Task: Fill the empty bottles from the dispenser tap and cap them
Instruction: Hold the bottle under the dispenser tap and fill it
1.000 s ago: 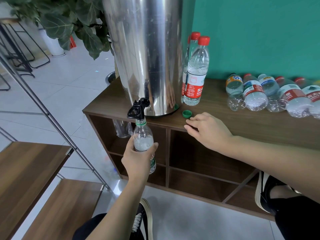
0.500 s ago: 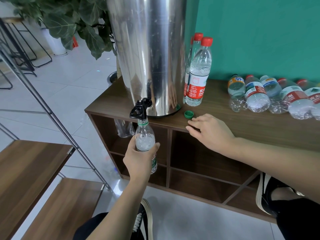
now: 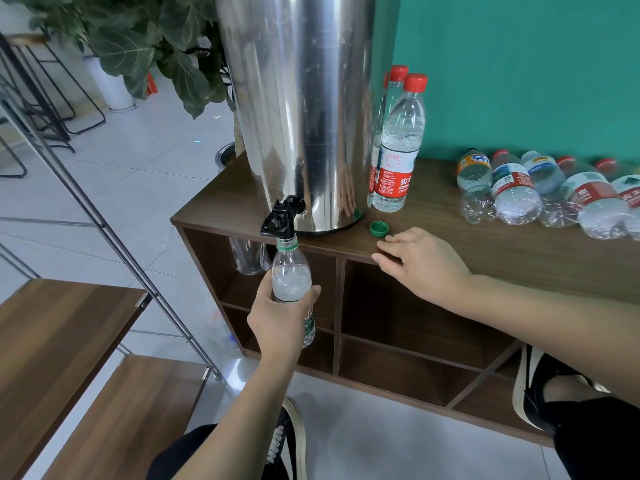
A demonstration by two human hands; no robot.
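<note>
Two hands splitting the work: left hand [image 3: 278,318] wrapped round open bottle [image 3: 292,284], mouth under tap [image 3: 282,218] for filling; right hand [image 3: 420,263] flat, relaxed, beside green cap [image 3: 379,229], ready for capping.

Silver dispenser [image 3: 301,109], black tap [image 3: 281,218], green cap [image 3: 379,229], teal wall [image 3: 519,71], red-capped bottles [image 3: 398,147]

Slightly more water in bottle [image 3: 290,278]
</note>
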